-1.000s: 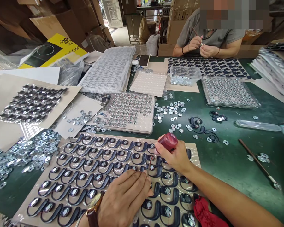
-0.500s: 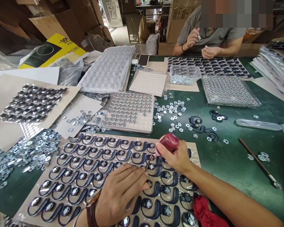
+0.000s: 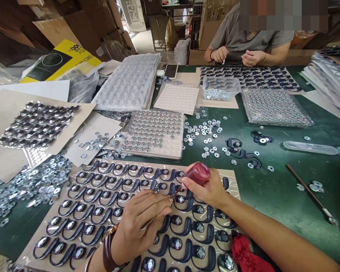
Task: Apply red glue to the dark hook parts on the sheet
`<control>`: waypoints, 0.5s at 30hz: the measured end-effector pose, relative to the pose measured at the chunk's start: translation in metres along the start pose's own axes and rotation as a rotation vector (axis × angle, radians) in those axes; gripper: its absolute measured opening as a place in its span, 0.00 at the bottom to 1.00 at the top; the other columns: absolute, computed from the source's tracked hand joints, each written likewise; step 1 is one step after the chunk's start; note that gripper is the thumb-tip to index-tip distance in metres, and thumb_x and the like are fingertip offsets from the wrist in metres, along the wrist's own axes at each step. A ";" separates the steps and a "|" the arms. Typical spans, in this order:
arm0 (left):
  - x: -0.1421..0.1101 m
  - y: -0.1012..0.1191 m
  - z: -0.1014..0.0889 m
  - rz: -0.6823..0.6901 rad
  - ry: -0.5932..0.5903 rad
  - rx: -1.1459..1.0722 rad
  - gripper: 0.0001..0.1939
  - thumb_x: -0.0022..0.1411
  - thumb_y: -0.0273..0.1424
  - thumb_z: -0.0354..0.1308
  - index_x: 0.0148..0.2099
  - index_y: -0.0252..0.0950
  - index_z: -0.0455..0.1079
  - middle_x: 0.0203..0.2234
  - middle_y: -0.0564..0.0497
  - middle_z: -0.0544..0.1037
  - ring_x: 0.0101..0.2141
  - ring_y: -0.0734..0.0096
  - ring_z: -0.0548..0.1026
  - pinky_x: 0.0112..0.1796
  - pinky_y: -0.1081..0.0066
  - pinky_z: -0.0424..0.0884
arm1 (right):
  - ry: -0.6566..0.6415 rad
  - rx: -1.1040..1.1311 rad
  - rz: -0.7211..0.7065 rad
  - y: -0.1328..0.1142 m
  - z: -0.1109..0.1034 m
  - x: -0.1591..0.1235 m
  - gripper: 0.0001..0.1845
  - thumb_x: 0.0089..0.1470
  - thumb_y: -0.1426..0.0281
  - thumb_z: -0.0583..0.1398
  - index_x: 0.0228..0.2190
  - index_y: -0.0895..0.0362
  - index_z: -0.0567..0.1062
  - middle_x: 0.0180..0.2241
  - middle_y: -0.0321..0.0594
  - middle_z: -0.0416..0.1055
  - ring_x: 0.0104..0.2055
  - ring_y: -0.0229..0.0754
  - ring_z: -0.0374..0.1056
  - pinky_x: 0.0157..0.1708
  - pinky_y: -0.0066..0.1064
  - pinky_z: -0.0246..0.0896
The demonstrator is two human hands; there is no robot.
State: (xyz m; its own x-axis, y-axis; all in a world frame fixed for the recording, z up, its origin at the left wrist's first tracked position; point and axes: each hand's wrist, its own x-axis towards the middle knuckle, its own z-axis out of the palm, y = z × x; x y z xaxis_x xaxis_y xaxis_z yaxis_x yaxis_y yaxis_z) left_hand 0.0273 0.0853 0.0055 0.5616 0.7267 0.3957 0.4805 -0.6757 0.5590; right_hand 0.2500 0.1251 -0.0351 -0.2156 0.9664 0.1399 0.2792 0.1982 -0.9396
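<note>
Your left grip (image 3: 141, 216) has drawn back leftward, pinching a thin pick (image 3: 175, 193); your right grip (image 3: 212, 189) clasps the red squeeze bottle (image 3: 197, 173). Studded loops (image 3: 88, 229) lie beneath both. Squeezing too hard could flood one; a low left grip could drag others askew.
</note>
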 end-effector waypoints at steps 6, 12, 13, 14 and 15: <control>0.001 -0.003 0.001 -0.084 0.032 -0.041 0.10 0.65 0.22 0.51 0.45 0.36 0.71 0.38 0.47 0.80 0.39 0.70 0.78 0.42 0.67 0.73 | 0.049 0.034 -0.023 -0.011 -0.003 0.000 0.12 0.50 0.60 0.64 0.30 0.56 0.73 0.21 0.34 0.72 0.23 0.38 0.69 0.24 0.28 0.65; 0.002 0.004 -0.005 0.012 0.013 0.032 0.11 0.64 0.21 0.52 0.46 0.34 0.70 0.39 0.47 0.80 0.40 0.71 0.78 0.43 0.68 0.73 | -0.078 0.139 0.119 -0.034 -0.037 0.012 0.15 0.55 0.57 0.60 0.35 0.57 0.73 0.25 0.37 0.75 0.24 0.38 0.69 0.25 0.29 0.67; 0.003 0.005 -0.006 0.052 0.001 0.068 0.11 0.64 0.21 0.52 0.47 0.33 0.70 0.39 0.46 0.80 0.40 0.71 0.78 0.43 0.68 0.73 | -0.101 0.147 0.139 -0.034 -0.041 0.016 0.17 0.54 0.56 0.60 0.36 0.58 0.73 0.26 0.38 0.75 0.24 0.38 0.69 0.25 0.29 0.67; 0.005 0.006 -0.007 0.088 -0.012 0.108 0.11 0.65 0.21 0.51 0.48 0.32 0.70 0.40 0.45 0.79 0.41 0.71 0.78 0.43 0.69 0.73 | -0.104 0.142 0.152 -0.033 -0.043 0.019 0.18 0.54 0.56 0.60 0.36 0.58 0.73 0.26 0.38 0.75 0.24 0.38 0.69 0.25 0.29 0.67; 0.006 0.006 -0.007 0.119 -0.024 0.147 0.11 0.65 0.22 0.51 0.48 0.31 0.70 0.40 0.45 0.79 0.41 0.70 0.77 0.43 0.69 0.74 | -0.082 0.120 0.158 -0.030 -0.044 0.022 0.18 0.53 0.55 0.61 0.36 0.58 0.73 0.26 0.38 0.75 0.24 0.38 0.70 0.25 0.30 0.67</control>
State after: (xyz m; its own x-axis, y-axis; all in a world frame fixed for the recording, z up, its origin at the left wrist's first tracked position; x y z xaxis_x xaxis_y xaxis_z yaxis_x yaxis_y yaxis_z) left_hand 0.0291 0.0868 0.0161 0.6354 0.6388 0.4338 0.5020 -0.7686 0.3965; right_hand 0.2777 0.1478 0.0098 -0.2549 0.9664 -0.0336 0.2031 0.0195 -0.9790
